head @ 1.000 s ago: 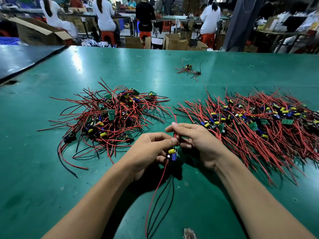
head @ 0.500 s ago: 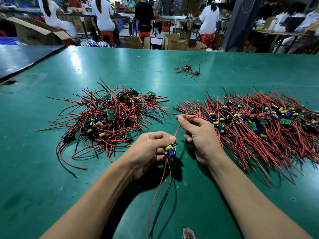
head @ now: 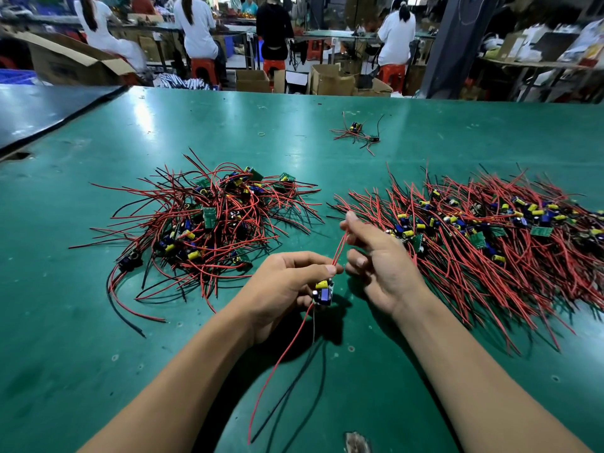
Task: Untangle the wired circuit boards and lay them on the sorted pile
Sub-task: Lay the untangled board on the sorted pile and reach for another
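Note:
My left hand (head: pixel 284 282) grips a small circuit board (head: pixel 323 292) with a yellow capacitor and a blue part, held just above the green table (head: pixel 98 338). Its long red and black wires hang down toward me. My right hand (head: pixel 379 259) pinches the board's upper red wires (head: pixel 340 246) and draws them up and away from the board. A tangled pile of wired boards (head: pixel 209 223) lies to the left. The sorted pile (head: pixel 483 237), with wires combed the same way, spreads to the right, just behind my right hand.
A small stray bundle of boards and wires (head: pixel 358 134) lies farther back on the table. A dark table (head: pixel 39 109) adjoins at the far left. Beyond the far edge stand cardboard boxes (head: pixel 330 80), red stools and people working with their backs turned.
My right hand has slid up and right along the red wires, away from the board, stretching them out. My left hand has kept the board in about the same place.

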Motion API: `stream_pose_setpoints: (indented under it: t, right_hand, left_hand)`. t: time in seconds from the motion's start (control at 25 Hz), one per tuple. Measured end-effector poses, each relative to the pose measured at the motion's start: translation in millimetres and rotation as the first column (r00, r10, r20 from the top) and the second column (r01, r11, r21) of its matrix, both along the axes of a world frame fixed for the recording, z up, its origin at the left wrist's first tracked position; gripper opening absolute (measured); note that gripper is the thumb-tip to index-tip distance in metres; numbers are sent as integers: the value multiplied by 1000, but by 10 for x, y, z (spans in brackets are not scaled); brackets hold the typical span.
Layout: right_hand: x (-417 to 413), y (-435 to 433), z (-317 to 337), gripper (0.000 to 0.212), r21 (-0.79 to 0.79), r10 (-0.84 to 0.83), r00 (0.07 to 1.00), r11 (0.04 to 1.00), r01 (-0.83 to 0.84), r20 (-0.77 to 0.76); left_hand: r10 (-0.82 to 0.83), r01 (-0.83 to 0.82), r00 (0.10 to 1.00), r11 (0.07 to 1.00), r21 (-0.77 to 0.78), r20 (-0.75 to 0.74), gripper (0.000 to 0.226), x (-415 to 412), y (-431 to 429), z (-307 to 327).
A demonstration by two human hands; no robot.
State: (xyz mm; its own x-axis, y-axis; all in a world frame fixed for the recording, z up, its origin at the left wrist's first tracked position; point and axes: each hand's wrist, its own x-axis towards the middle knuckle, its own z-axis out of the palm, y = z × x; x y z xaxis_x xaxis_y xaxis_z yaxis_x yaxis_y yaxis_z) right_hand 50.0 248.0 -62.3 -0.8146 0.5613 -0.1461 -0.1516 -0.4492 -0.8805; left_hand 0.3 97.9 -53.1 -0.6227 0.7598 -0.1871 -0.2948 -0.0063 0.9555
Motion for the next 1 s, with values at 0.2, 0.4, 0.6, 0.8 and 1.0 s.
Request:
stream_pose_setpoints:
  t: [0.2,0.4,0.6,0.8,1.0]
  right_hand:
    - [48,-46,-22,26,163,272,957,945,-285,97]
    - [54,0,-15,27,253,98,972,955,-153,215]
    - [23,21,20,28,124,-16,987,992,-4,158]
    - [33,97,79,27,-235,91,996,968,-91,-11]
    - [32,104,-1,3,152,-71,997,985,77,-39]
  left_hand:
    - [123,-129,988,990,-52,-96,4,-10,-15,2]
    - [59,-74,984,994,-84,-170,5,-25,-28,-20]
    - [-12,-9,979,995,-104,-202,6,-33,-33,-18]
    - [-41,24,986,994,-108,-164,4,-29,-47,13]
    - [-116,112,991,991,-75,-64,9,-81,-112,38]
